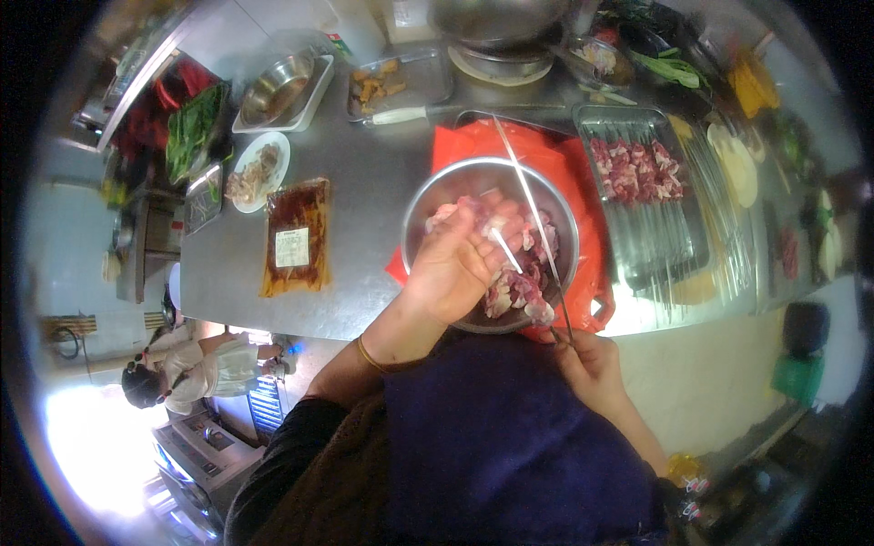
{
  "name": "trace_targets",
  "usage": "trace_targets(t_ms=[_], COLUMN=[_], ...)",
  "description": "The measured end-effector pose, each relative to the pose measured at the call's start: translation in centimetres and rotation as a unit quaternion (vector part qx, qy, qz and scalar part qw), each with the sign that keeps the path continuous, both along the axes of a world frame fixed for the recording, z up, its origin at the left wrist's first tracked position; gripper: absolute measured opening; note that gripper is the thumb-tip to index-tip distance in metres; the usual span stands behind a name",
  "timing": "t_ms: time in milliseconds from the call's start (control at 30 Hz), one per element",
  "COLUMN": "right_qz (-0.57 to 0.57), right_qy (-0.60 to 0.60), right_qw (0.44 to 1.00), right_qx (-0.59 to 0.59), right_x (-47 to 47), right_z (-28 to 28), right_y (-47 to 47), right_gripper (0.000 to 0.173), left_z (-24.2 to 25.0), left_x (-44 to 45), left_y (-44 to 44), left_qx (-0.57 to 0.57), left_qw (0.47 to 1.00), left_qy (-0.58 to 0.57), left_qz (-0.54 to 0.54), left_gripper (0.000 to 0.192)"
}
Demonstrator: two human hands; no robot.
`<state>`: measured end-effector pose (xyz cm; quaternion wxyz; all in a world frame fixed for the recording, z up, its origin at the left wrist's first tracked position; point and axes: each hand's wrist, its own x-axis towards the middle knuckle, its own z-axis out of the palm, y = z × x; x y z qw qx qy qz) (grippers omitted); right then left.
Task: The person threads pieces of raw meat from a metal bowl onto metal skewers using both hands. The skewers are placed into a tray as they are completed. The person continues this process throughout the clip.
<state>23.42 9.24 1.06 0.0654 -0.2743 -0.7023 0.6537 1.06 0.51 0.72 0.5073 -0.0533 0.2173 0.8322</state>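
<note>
A steel bowl (418, 205) of raw meat pieces stands on a red plastic bag (454, 147). My left hand (454, 263) is over the bowl, palm partly up, its fingers curled around meat pieces. My right hand (590, 365), at the bowl's near right edge, holds flat metal skewers (522, 177) by their lower ends. One skewer slants up across the bowl; another carries raw meat chunks (519, 297) just right of my left hand. To the right, a metal tray (693, 239) bears several skewers threaded with raw meat (635, 170).
A sealed pouch of brown sauce (295, 218), a white plate of meat scraps (273, 179) and a steel basin (276, 89) are left. A white-handled knife (399, 116) lies behind the bowl. Loose skewers (717, 198) lie right. Another person (205, 365) stands beyond the counter.
</note>
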Motion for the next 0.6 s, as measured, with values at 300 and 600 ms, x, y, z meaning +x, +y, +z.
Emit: trace_targets(t_ms=[300,600], right_qz=[0.023,-0.006], right_qy=[0.051,0.039], right_qw=[0.998,0.999], right_qx=[0.033,0.023], right_x=[0.0,0.2], right_z=[-0.6,-1.2], right_y=[-0.1,-0.7], right_gripper=[0.02,0.021], left_z=[-0.7,0.4], left_x=[-0.7,0.9], left_y=[-0.4,0.4], left_qx=[-0.042,-0.068], left_qw=[0.994,0.993], left_qy=[0.101,0.096], left_qz=[0.003,0.033], left_gripper=[0.022,0.022])
